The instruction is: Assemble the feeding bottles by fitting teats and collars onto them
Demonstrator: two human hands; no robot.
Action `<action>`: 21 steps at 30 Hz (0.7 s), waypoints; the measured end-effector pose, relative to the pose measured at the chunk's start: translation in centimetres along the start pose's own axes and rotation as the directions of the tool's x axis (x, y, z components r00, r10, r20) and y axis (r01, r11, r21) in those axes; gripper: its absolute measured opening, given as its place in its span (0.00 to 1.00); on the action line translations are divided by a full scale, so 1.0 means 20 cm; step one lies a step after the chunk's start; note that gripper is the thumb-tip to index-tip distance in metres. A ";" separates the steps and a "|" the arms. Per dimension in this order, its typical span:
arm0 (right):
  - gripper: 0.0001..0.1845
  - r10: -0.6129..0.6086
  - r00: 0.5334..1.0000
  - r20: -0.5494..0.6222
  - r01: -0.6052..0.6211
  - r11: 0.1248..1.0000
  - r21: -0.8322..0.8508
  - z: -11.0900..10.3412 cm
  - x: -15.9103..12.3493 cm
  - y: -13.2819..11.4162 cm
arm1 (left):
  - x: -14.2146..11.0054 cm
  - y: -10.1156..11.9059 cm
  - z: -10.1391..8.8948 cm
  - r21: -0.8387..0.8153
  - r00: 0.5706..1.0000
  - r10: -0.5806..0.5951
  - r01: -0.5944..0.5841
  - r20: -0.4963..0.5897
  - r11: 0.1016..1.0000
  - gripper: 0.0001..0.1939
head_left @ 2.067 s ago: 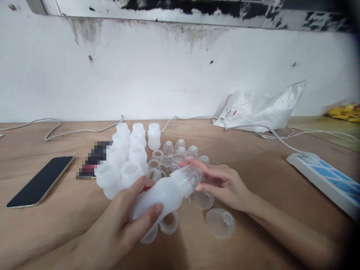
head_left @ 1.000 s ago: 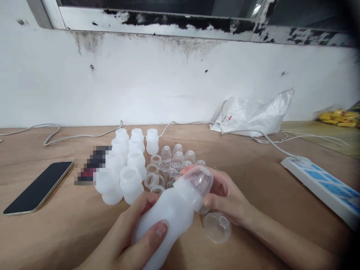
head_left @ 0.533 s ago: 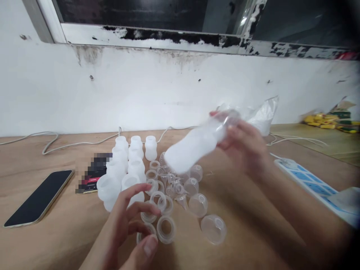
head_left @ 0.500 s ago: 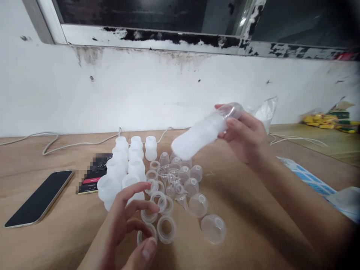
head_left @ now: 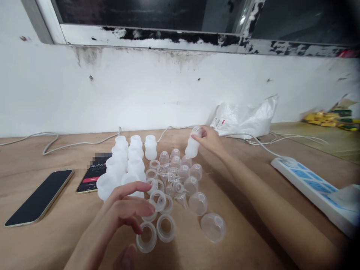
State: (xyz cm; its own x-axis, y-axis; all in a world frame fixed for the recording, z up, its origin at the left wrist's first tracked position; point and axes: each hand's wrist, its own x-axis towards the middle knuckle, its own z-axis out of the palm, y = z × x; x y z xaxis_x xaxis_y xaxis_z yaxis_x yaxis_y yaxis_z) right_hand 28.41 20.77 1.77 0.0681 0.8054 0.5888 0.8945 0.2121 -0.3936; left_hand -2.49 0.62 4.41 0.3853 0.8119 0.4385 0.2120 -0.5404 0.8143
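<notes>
My right hand (head_left: 209,139) grips the clear domed cap of a white baby bottle (head_left: 192,146), which stands upright at the back of the table. Near the front, my left hand (head_left: 123,210) hovers with fingers apart and holds nothing. Beneath and beside it lie several translucent collar rings (head_left: 165,228). To the left of the rings, white bottle bodies (head_left: 116,167) stand in rows with open tops. Clear nipples (head_left: 177,187) lie in a cluster between the rings and several clear domed caps (head_left: 198,203).
Two phones lie at left, a dark one (head_left: 39,198) and one with a lit screen (head_left: 94,174). A white plastic bag (head_left: 244,118) rests against the wall. At right is a power strip (head_left: 312,187), with a cable (head_left: 258,142) running behind; yellow packets (head_left: 323,119) lie beyond.
My right hand has carried the capped bottle back and down, turning it from tilted in the air to upright on the table. My left hand has shifted slightly left.
</notes>
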 end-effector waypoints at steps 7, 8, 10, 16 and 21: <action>0.18 0.039 0.999 0.036 -0.036 0.996 -0.079 0.01 -0.02 -0.04 | -0.01 -0.03 0.05 0.003 0.999 0.024 -0.024 -0.025 1.000 0.13; 0.19 0.046 0.998 0.044 -0.042 0.996 -0.083 0.02 -0.02 -0.04 | -0.02 -0.04 0.07 0.021 0.999 0.024 -0.023 -0.046 1.000 0.13; 0.22 0.061 0.997 0.056 -0.056 0.994 -0.090 0.02 -0.02 -0.04 | -0.03 -0.04 0.09 0.071 0.996 0.011 -0.005 -0.086 0.997 0.12; 0.28 0.104 0.991 0.081 -0.097 0.992 -0.083 0.02 -0.02 -0.04 | -0.04 -0.03 0.12 0.193 0.995 0.010 0.009 -0.098 0.981 0.10; 0.29 0.109 0.991 0.080 -0.105 0.993 -0.055 0.04 -0.03 -0.03 | -0.03 0.01 0.12 0.276 1.000 0.028 -0.030 0.009 0.961 0.12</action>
State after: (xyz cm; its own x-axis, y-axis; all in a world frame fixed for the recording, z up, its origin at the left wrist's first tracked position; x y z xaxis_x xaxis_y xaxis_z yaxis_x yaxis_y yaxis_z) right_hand 27.54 20.63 1.17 0.1294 0.8656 0.4837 0.9053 0.0959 -0.4138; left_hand -0.52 -0.59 3.37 0.3996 0.7941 0.4580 0.4404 -0.6044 0.6639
